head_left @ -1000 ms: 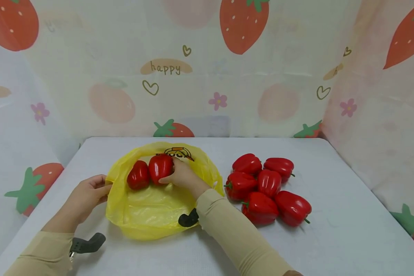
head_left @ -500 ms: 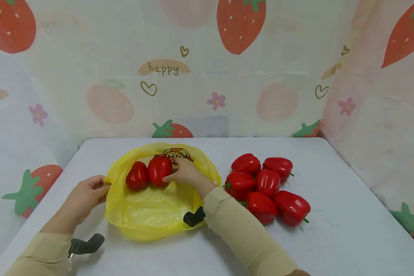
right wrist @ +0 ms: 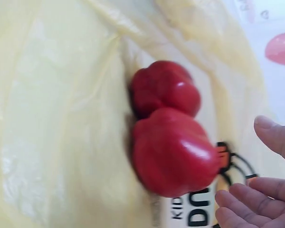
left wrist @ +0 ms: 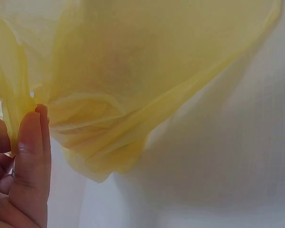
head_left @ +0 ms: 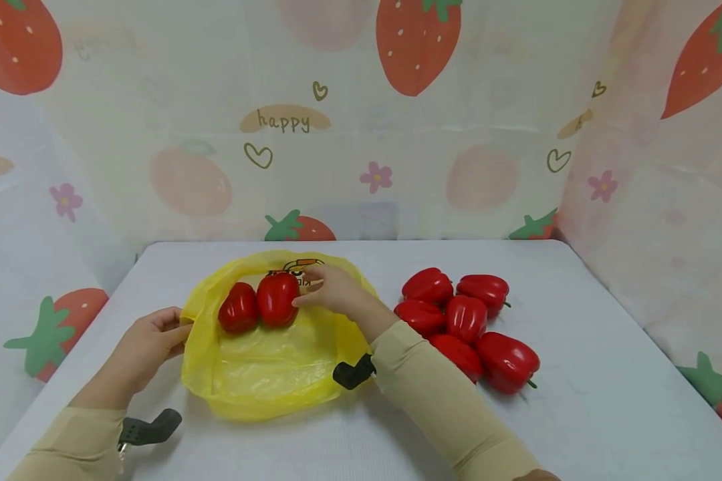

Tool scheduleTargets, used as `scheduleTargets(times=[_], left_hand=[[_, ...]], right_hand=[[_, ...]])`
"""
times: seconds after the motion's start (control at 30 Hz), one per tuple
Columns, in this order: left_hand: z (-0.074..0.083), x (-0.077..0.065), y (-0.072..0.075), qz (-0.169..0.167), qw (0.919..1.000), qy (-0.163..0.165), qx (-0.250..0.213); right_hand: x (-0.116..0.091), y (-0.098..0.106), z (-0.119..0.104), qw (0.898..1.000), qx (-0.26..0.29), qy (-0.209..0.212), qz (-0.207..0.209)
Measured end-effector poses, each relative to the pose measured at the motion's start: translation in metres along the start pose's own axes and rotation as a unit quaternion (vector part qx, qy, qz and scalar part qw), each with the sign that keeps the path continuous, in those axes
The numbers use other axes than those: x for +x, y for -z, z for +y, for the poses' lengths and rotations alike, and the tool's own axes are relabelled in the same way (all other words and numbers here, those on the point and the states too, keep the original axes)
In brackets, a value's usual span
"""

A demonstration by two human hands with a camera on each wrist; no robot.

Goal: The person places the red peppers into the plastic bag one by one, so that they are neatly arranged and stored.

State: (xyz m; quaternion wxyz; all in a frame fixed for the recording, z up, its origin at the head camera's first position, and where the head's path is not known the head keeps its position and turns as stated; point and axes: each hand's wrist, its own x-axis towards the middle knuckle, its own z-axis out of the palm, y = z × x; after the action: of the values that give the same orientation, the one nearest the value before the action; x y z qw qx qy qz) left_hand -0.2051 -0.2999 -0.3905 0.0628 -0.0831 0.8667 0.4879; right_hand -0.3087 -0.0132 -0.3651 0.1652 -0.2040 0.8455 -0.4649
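A yellow plastic bag (head_left: 277, 381) lies with its mouth spread wide on the table. Inside it, two red bell peppers sit side by side: the left pepper (head_left: 238, 308) and the right pepper (head_left: 278, 300). My left hand (head_left: 153, 347) pinches the bag's left rim between thumb and fingers, as the left wrist view shows at the thumb (left wrist: 31, 137). Over the bag, my right hand (head_left: 337, 292) is just right of the right pepper, thumb and fingers spread apart and holding nothing. In the right wrist view a gap separates the fingers (right wrist: 249, 202) from that pepper.
Several more red bell peppers lie clustered to the right of the bag, among them a front one (head_left: 508, 362) and a middle one (head_left: 466, 319). My right sleeve (head_left: 445, 401) partly covers the cluster's near left side. A strawberry-print cloth (head_left: 421, 133) stands behind the white table (head_left: 589, 414).
My right hand has let go of the right pepper, leaving it beside the other one in the bag, and has drawn back to the right. My left hand keeps its hold.
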Motion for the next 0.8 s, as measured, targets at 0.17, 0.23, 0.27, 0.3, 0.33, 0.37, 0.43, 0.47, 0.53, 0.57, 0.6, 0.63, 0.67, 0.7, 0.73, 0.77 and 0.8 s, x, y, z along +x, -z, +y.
scheduleTargets(times=[0.17, 0.23, 0.27, 0.3, 0.33, 0.37, 0.43, 0.47, 0.53, 0.57, 0.6, 0.63, 0.67, 0.7, 0.73, 0.77, 0.8], left_hand=[[-0.001, 0.000, -0.001, 0.000, 1.0000, 0.003, 0.001], [-0.001, 0.000, -0.001, -0.001, 1.0000, 0.003, 0.002], [-0.001, 0.000, -0.001, -0.001, 1.0000, 0.002, 0.002], [-0.001, 0.000, -0.001, -0.002, 1.0000, 0.001, 0.003], [-0.001, 0.000, -0.001, -0.001, 1.0000, 0.001, 0.003], [-0.001, 0.000, -0.001, -0.001, 1.0000, 0.000, 0.004], [-0.001, 0.000, -0.001, -0.001, 1.0000, -0.002, 0.004], [-0.001, 0.000, 0.000, -0.001, 1.0000, -0.004, 0.004], [-0.001, -0.001, 0.000, 0.000, 1.0000, -0.006, 0.004], [-0.001, -0.001, 0.000, 0.000, 1.0000, -0.006, 0.004], [-0.001, -0.001, 0.000, 0.000, 1.0000, -0.006, 0.003], [-0.001, -0.001, 0.000, 0.000, 1.0000, -0.006, 0.002], [-0.001, 0.000, 0.000, 0.000, 1.0000, -0.006, 0.003], [-0.001, 0.000, 0.000, -0.001, 1.0000, -0.006, 0.002], [-0.002, 0.000, 0.000, -0.001, 1.0000, -0.005, 0.003], [-0.002, 0.000, 0.000, -0.002, 1.0000, -0.005, 0.003], [-0.002, 0.000, 0.000, -0.002, 1.0000, -0.004, 0.003]], right_hand=[[-0.011, 0.013, -0.011, 1.000, 0.012, 0.020, -0.013], [-0.015, 0.019, -0.013, 0.999, 0.005, 0.028, -0.017], [-0.017, 0.021, -0.014, 0.999, 0.000, 0.031, -0.019], [-0.018, 0.024, -0.014, 0.999, -0.005, 0.034, -0.020], [-0.020, 0.028, -0.015, 0.999, -0.010, 0.037, -0.020], [-0.022, 0.031, -0.015, 0.999, -0.012, 0.041, -0.019], [-0.026, 0.039, -0.015, 0.999, -0.009, 0.047, -0.017], [-0.028, 0.044, -0.015, 0.999, -0.009, 0.049, -0.015], [-0.033, 0.054, -0.014, 0.999, -0.014, 0.051, -0.008], [-0.036, 0.059, -0.014, 0.999, -0.015, 0.052, -0.006], [-0.038, 0.065, -0.013, 0.999, -0.021, 0.051, -0.002], [-0.041, 0.071, -0.013, 0.998, -0.027, 0.051, 0.001], [-0.044, 0.076, -0.013, 0.998, -0.033, 0.050, 0.005], [-0.046, 0.082, -0.012, 0.998, -0.034, 0.051, 0.007], [-0.049, 0.088, -0.012, 0.998, -0.033, 0.053, 0.008], [-0.052, 0.094, -0.011, 0.998, -0.029, 0.054, 0.010], [-0.054, 0.099, -0.010, 0.998, -0.028, 0.056, 0.011]])
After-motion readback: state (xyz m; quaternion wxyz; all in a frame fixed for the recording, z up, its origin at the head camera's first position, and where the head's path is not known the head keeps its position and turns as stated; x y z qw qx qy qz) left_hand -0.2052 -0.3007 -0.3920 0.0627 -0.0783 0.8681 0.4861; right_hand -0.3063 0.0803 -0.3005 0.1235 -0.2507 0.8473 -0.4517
